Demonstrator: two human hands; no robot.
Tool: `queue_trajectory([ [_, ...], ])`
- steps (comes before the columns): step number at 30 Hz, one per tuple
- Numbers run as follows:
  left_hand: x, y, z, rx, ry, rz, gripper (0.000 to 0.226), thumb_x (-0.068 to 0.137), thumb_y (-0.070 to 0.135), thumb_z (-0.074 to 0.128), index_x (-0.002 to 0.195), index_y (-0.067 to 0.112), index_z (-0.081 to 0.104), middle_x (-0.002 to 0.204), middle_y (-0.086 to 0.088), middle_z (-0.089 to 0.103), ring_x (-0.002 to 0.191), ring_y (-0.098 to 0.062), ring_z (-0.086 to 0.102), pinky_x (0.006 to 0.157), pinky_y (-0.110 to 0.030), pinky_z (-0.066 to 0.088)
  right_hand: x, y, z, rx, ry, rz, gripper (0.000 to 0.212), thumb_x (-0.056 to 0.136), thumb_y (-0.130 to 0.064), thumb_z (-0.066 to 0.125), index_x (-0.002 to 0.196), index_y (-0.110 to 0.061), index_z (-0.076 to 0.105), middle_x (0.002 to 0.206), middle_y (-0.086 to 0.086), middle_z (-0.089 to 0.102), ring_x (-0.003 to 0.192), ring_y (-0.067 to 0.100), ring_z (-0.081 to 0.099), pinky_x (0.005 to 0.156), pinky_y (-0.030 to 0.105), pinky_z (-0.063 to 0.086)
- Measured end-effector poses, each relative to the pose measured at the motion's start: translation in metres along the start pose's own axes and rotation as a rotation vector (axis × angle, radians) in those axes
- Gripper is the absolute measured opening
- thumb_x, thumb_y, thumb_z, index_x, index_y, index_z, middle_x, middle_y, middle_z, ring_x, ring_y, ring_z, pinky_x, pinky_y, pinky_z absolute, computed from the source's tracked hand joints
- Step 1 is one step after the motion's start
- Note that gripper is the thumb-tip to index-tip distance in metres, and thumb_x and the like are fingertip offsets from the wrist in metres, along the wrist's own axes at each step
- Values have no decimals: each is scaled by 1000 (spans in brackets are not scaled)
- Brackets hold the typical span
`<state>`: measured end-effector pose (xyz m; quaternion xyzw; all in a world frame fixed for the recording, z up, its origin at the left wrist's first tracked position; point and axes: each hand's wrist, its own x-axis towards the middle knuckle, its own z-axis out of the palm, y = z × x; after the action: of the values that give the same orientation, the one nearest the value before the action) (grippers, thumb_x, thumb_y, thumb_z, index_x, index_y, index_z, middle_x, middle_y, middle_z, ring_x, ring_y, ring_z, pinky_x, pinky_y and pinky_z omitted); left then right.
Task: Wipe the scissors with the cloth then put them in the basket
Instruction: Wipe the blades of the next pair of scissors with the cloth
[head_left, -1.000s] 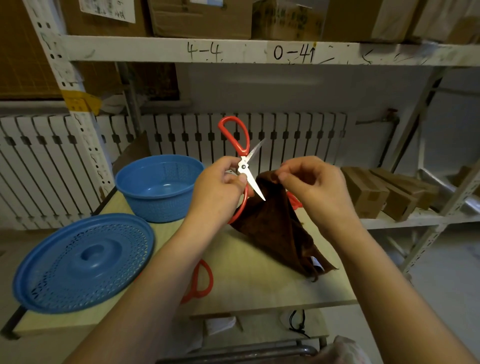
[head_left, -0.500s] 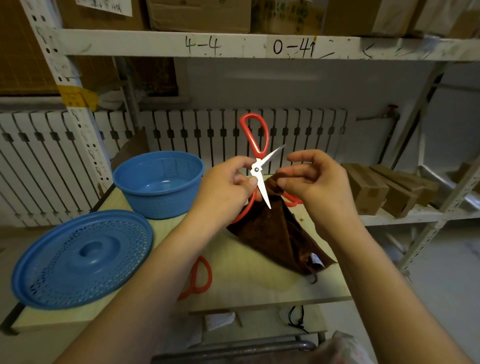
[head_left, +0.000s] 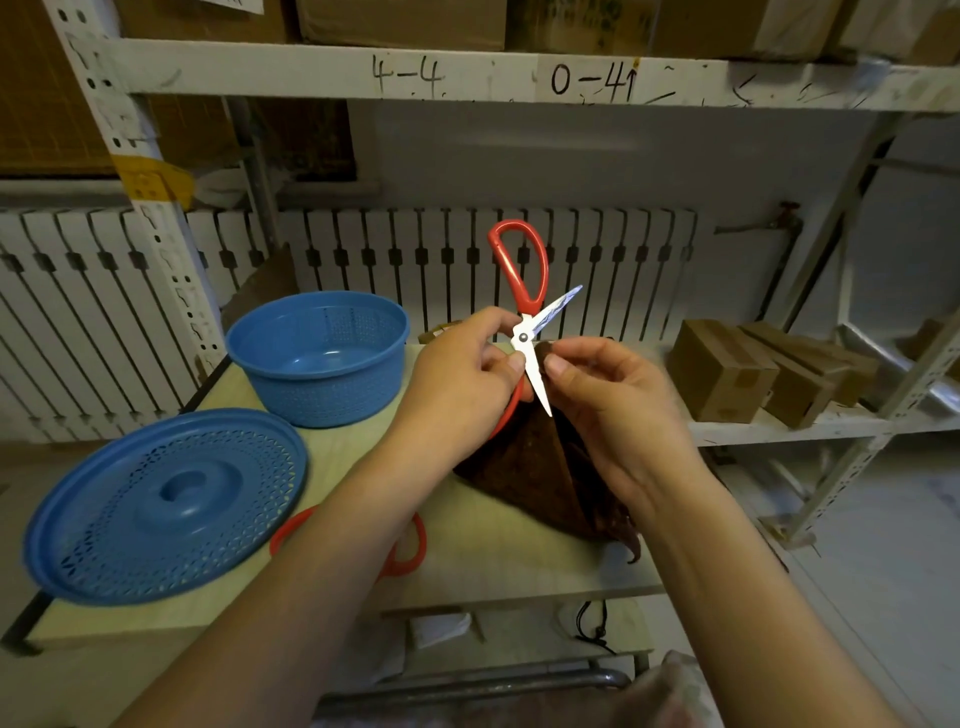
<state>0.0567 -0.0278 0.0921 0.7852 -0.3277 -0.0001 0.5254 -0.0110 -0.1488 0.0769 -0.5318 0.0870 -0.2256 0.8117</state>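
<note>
Red-handled scissors (head_left: 521, 270) are held up above the table with their blades spread apart, one handle loop pointing up. My left hand (head_left: 462, 364) pinches them near the pivot. My right hand (head_left: 613, 395) pinches a dark brown cloth (head_left: 540, 467) against the lower blade; the cloth hangs down onto the table. The blue basket (head_left: 319, 358) stands empty at the back left of the table.
A blue perforated lid (head_left: 166, 504) lies at the table's front left. Another pair of red scissors (head_left: 410, 545) lies on the wooden table (head_left: 493, 561), partly hidden under my left forearm. Cardboard boxes (head_left: 722, 369) sit on the shelf at right. A white radiator stands behind.
The scissors have shifted right and turned more upright. My right hand has slid the cloth from the blade tip up toward the pivot.
</note>
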Motion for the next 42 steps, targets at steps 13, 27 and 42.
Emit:
queue_trajectory([
  [13,-2,-2,2,-26,-34,-87,22,97,13,53,108,31,55,47,17,56,44,7,50,55,-22,34,-1,-6,0,-156,101,-46,19,86,6,62,100,-7,63,73,1,72,69,16,70,66,28,57],
  [27,-3,-6,7,-39,11,-70,22,96,11,52,107,28,57,57,4,54,48,0,47,45,-9,36,-9,7,7,-279,62,-68,15,82,-5,72,95,-5,66,72,2,70,66,11,69,63,18,52],
  [42,-4,-6,8,-15,-19,-63,23,98,13,49,113,31,53,68,4,67,63,-1,59,54,-6,41,2,1,10,-361,51,-10,12,83,5,66,88,-5,67,73,10,72,64,20,70,64,27,55],
])
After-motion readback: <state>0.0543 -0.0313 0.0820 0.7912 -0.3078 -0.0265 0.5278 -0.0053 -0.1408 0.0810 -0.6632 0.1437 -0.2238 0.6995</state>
